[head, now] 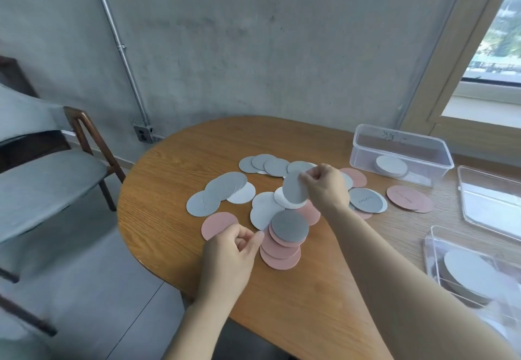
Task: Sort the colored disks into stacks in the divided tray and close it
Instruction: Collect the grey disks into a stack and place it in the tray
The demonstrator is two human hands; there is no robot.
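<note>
**Sorting under way: gray disk (294, 190) lifted clear of central pile (287, 228)**

Left of the central pile, a lone pink disk (217, 223) lay flat on the bench (169, 179). The left hand (231, 252) sat over its near edge with fingers curled. I cannot tell whether it gripped that disk or merely rested there. The pile itself was a slumped fan of pink disks with a gray one on top, close to the bench's near edge.

Just behind the pile, the right hand (324, 187) pinched the gray disk by its rim and held it tilted, off the surface. Farther right of the pile stood a clear box (400, 145) holding a pale stack (391, 165). A loose lid (490, 201) and a second clear tray (439, 258) with gray disks came after that.

Risk lay mostly in the pile. It looked loosely fanned, so a nudge from either hand would likely spread it or push disks over the bench edge. Thin disks probably cling, so a second one could ride along unseen and land in the wrong stack. The right forearm, crossing low, could also drag the disks lying right of the pile.
</note>
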